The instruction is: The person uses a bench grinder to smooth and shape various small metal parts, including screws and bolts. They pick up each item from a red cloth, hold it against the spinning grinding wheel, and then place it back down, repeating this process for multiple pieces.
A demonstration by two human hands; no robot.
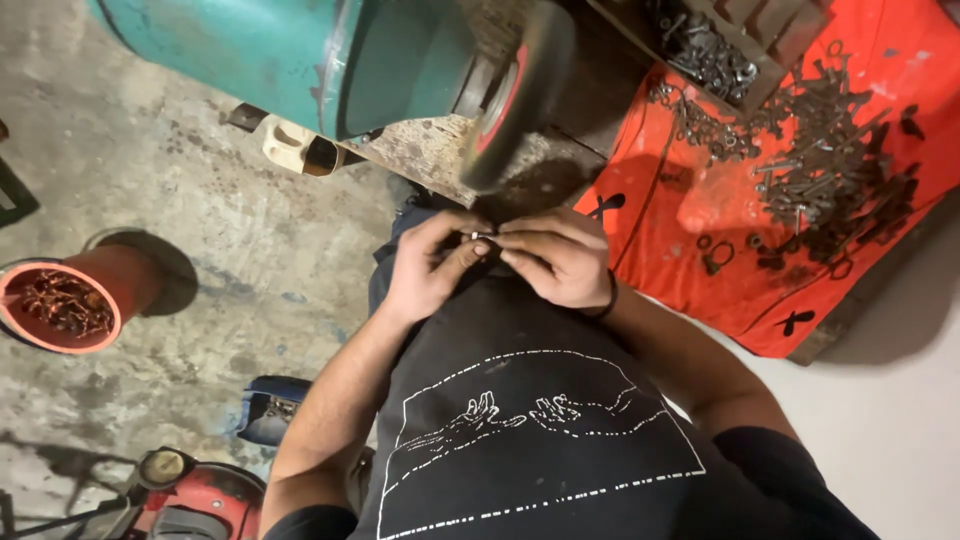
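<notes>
My left hand [432, 262] and my right hand [556, 257] meet in front of my chest, both pinching one small metal part [483, 236] between the fingertips. The part sits just below a grinding wheel [510, 95] with a red centre, mounted on a teal machine [300, 55]. A dark band circles my right wrist. Most of the small part is hidden by my fingers.
An orange sheet [700, 215] at the right carries a heap of small dark metal parts [820, 160], with a box of more parts [705, 50] behind it. An orange bucket [75, 300] of rusty pieces stands on the concrete floor at left. A red machine [190, 500] lies near the bottom left.
</notes>
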